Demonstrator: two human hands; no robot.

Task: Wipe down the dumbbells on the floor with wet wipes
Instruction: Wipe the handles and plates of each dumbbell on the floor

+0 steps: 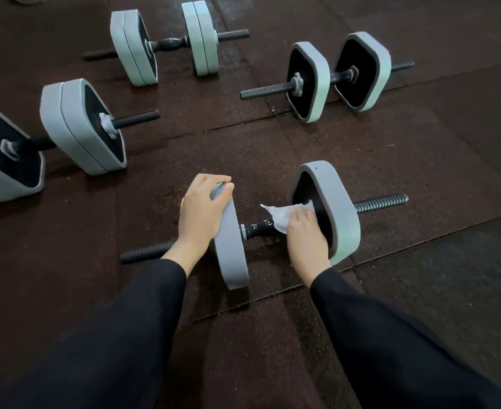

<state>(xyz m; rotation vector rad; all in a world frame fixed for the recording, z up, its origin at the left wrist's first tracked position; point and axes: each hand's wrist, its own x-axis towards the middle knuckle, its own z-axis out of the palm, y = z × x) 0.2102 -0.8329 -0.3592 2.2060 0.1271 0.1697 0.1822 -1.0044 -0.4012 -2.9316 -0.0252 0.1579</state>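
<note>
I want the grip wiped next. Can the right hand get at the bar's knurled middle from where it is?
Probably yes. The right hand holds the wet wipe right beside the knurled grip, with nothing between; the left hand rests on the far plate.

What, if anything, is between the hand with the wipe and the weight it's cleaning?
Nothing visible. The right hand holds the wet wipe directly against the dark inner face of the right plate, while the left hand grips the left plate.

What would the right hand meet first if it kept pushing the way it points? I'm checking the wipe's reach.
Most likely the dark inner face of the right weight plate; the right hand and its wet wipe already sit close against it.
</note>
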